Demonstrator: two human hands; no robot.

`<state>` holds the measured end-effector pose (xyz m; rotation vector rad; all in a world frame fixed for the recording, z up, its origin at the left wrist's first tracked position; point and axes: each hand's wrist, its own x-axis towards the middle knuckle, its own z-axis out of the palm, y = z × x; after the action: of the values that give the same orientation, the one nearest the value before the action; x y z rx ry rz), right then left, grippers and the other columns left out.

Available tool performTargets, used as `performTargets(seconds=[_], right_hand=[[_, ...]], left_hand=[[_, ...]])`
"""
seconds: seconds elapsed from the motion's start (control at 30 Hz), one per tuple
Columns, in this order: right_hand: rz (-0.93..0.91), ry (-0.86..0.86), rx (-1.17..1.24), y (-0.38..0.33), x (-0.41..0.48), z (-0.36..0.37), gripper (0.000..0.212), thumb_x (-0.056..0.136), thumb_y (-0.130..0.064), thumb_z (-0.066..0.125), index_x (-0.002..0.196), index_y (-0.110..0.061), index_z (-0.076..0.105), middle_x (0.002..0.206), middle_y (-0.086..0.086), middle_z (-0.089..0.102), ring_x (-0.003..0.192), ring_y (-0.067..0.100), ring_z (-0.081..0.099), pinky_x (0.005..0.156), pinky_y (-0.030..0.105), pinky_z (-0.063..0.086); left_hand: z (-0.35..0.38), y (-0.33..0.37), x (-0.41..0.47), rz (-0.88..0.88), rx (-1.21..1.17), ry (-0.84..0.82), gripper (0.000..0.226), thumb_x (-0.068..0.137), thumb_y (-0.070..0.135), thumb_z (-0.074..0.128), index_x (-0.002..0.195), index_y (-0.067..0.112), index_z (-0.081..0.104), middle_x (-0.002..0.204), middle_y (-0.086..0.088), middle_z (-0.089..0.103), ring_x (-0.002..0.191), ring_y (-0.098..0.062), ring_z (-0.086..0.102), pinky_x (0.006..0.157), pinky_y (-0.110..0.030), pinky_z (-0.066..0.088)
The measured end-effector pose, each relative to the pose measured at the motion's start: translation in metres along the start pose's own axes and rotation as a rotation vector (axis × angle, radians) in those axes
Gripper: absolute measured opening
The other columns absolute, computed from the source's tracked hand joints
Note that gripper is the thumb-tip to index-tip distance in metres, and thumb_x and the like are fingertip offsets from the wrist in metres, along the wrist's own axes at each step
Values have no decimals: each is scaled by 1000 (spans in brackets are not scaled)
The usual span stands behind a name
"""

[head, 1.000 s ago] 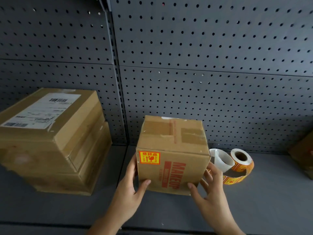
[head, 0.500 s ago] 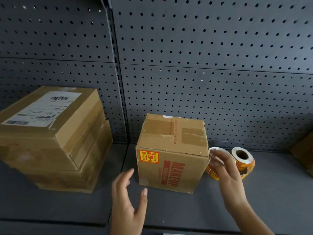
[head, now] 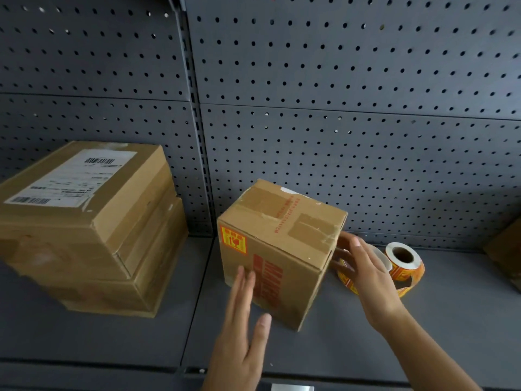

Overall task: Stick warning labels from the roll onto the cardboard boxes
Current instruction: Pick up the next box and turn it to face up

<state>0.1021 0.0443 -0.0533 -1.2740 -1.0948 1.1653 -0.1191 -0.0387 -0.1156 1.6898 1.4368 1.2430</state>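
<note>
Standing corner-forward on the grey shelf [head: 465, 306], a small box [head: 282, 244] between two hands.
A larger box stack [head: 84, 235] sits to its left. The left hand [head: 242, 320] lies flat against the labelled front face, fingers straight together; the right hand [head: 363, 269], fingers spread, is at its right side. The label roll [head: 403, 261] lies just right, core hole up.
</note>
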Motion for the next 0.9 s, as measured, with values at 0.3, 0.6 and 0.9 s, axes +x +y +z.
performTargets(seconds=[0.3, 0.6, 0.9], right_hand=[[-56, -2, -1, 20, -58, -15, 28, 102, -20, 46, 112, -11, 70, 112, 7, 75, 111, 23, 70, 99, 35, 55], [-62, -39, -18, 16, -61, -17, 32, 103, -14, 40, 111, -7, 71, 110, 11, 75, 107, 24, 71, 97, 48, 53], [15, 28, -72, -11, 14, -10, 33, 109, -23, 37, 125, -17, 66, 118, 0, 73, 108, 16, 70, 84, 26, 52]], left_hand=[[-21, -18, 42, -62, -167, -138, 61, 101, 56, 31, 158, 36, 24, 161, 28, 29, 150, 4, 24, 122, -32, 24], [-28, -21, 50, -56, -135, -42, 61, 98, 60, 33, 152, 33, 39, 152, 22, 45, 143, 1, 38, 119, -38, 34], [-17, 14, -18, 203, 8, 249, 27, 95, 31, 52, 119, 40, 57, 122, 15, 57, 117, -12, 59, 98, -14, 41]])
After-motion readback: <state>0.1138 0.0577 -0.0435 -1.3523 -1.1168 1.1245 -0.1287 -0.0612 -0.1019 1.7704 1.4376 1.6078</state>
